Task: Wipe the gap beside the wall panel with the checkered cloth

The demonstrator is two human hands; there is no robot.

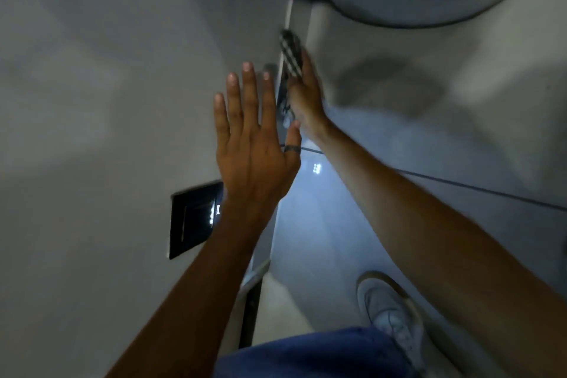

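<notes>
Checkered cloth [291, 50] pressed into gap [283, 70] by flattened right hand [306, 95] — left hand [251, 138] spread, bracing; keep pressure even.

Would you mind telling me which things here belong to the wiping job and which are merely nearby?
Part of the job:
- checkered cloth, pressed into the gap
- right hand holding the cloth
- left hand, flat on the wall panel

Merely nearby:
- black switch plate
- white shoe
</notes>
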